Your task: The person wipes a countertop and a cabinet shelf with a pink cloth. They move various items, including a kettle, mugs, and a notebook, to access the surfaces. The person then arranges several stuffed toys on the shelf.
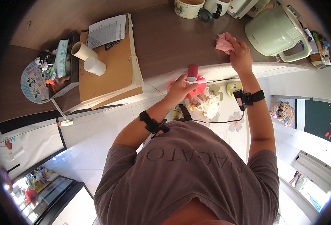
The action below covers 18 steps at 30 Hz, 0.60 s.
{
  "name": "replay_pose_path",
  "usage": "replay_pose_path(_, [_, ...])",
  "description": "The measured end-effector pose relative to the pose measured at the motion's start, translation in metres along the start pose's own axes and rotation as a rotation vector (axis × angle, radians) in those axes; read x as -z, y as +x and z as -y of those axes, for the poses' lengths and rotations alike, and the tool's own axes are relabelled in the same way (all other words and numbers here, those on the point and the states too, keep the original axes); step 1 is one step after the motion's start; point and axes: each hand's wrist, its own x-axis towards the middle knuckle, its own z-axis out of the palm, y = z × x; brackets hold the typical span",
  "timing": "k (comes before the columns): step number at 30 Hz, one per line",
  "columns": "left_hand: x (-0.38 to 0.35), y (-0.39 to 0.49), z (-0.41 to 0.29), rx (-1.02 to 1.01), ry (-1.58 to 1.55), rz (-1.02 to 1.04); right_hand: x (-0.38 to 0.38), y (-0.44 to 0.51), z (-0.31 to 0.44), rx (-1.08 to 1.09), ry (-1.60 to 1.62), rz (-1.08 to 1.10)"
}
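On the brown wooden counter [165, 47], my right hand [241, 56] presses a crumpled pink cloth [225, 42], just left of a pale green electric kettle [276, 32]. My left hand [181, 89] is at the counter's front edge, holding a small dark-red cylindrical container with a pale end [192, 73] and what looks like a thin white stick. Close beneath that hand are a red plastic item [200, 88], partly hidden by the fingers, and a clear plastic bag with light brown contents [204, 104].
Cups [189, 8] stand at the counter's back. To the left lie a brown paper folder stack [112, 67], a cardboard tube [82, 50], a white cylindrical container [95, 66] and a black box of small items [74, 62]. A green-yellow container [234, 88] is below the counter edge.
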Motion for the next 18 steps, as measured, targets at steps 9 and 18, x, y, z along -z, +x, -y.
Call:
replay_pose_path(9, [-0.011,0.007,0.021,-0.223,0.171,-0.158,0.0,-0.001,0.004,0.003,0.003,-0.015])
replay_pose_path(18, [0.011,-0.034,0.018,-0.38,0.135,-0.013,-0.002,-0.015,0.066,0.087,0.134,0.066])
